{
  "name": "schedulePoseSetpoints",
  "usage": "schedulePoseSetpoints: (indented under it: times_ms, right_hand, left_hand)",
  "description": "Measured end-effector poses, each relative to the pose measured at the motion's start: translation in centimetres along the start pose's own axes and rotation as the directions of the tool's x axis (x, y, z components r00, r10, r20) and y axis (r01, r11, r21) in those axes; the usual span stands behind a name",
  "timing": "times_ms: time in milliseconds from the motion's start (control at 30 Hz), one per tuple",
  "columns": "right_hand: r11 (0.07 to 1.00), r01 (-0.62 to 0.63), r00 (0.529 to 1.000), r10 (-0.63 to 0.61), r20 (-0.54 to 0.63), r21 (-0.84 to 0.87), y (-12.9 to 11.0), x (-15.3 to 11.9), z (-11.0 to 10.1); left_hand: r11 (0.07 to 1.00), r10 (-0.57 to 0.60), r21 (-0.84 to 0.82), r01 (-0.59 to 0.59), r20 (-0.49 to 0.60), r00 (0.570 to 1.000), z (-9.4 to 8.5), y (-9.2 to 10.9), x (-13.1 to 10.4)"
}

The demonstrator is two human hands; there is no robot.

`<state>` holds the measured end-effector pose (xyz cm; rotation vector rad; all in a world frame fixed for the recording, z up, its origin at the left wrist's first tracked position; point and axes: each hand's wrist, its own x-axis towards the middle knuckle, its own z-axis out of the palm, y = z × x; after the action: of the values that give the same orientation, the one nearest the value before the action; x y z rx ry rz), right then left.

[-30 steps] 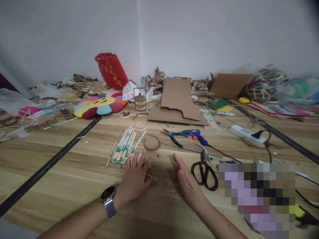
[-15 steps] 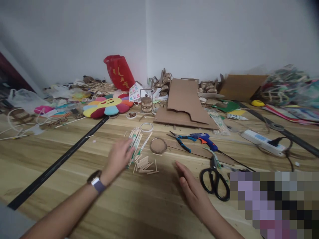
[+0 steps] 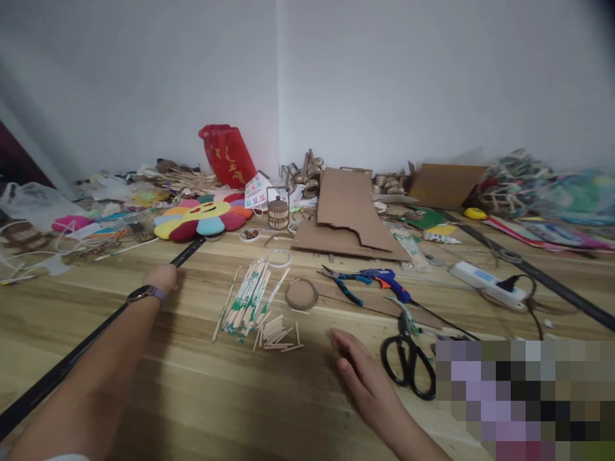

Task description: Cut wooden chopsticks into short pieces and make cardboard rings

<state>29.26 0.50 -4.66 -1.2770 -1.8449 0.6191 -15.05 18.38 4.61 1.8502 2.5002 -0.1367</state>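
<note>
My left hand (image 3: 162, 280), with a watch on its wrist, is over the black strip (image 3: 188, 252) at the left; it is blurred and its fingers are hidden. My right hand (image 3: 362, 378) hovers low over the table, empty, fingers stretched out, left of the black-handled scissors (image 3: 408, 358). Between the hands lie wrapped wooden chopsticks (image 3: 247, 294), with one stick (image 3: 225, 307) apart on their left. Short cut stick pieces (image 3: 276, 333) lie in front of them. Beyond these is a brown round disc (image 3: 302, 293) with a ridged rim.
Blue pliers (image 3: 343, 283) and a blue glue gun (image 3: 391, 285) lie right of the disc. Behind are cardboard sheets (image 3: 348, 205), a small stick bucket (image 3: 278, 213) and a flower cushion (image 3: 202, 218). A white power strip (image 3: 487, 285) sits at the right.
My left hand has moved left, away from the chopsticks to the black strip. The chopsticks it covered now show, with one stick apart. My right hand stays about where it was.
</note>
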Motion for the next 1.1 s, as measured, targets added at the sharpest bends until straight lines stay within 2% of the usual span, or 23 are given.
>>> schedulePoseSetpoints:
  times_ms: [133,200,267,333,433,533,633,733,833,933,1100]
  right_hand:
    - [1.000,0.005,1.000,-0.005,-0.002,0.018,-0.3,0.1,0.0]
    - [0.999,0.010,1.000,-0.010,-0.001,0.033,-0.4,0.2,0.1]
    - [0.999,0.014,1.000,-0.015,0.002,0.044,-0.4,0.2,0.1]
    - [0.999,0.021,1.000,-0.022,0.010,0.043,-0.6,0.3,0.1]
    - [0.999,0.037,0.999,-0.038,0.026,0.037,-0.9,0.3,0.0]
    - [0.997,0.059,0.998,-0.060,0.017,0.042,-1.1,0.2,-0.1]
    - [0.995,0.083,0.996,-0.083,-0.014,0.060,-1.0,0.0,0.0]
    - [0.991,0.113,0.993,-0.111,-0.033,0.072,-0.7,0.1,0.1]
    - [0.991,0.121,0.992,-0.119,-0.031,0.055,-0.7,0.2,0.1]
    - [0.994,0.101,0.995,-0.101,-0.006,0.042,-0.9,0.2,0.0]
    - [0.991,0.126,0.992,-0.125,-0.021,0.034,-1.5,0.0,-0.1]
  left_hand:
    - [1.000,0.012,0.002,-0.012,0.001,1.000,-1.2,0.7,-1.2]
    - [0.998,0.053,-0.013,-0.054,-0.023,0.998,-1.8,2.0,-2.6]
    - [0.989,0.139,-0.042,-0.142,-0.054,0.989,-2.0,4.4,-4.8]
    - [0.958,0.267,-0.092,-0.273,-0.071,0.961,-1.5,7.7,-7.8]
    - [0.858,0.481,-0.168,-0.486,-0.073,0.874,0.2,12.9,-12.4]
    - [0.783,0.589,-0.198,-0.590,-0.068,0.805,1.6,16.5,-15.1]
    - [0.776,0.604,-0.168,-0.608,-0.080,0.793,2.1,18.0,-14.8]
    - [0.814,0.564,-0.093,-0.574,-0.112,0.818,2.0,18.3,-13.0]
    - [0.844,0.533,-0.032,-0.535,-0.059,0.844,1.9,18.3,-11.8]
    - [0.860,0.510,0.000,-0.510,-0.008,0.860,1.9,18.6,-11.4]
    - [0.896,0.445,0.003,-0.445,0.007,0.896,1.8,18.9,-10.8]
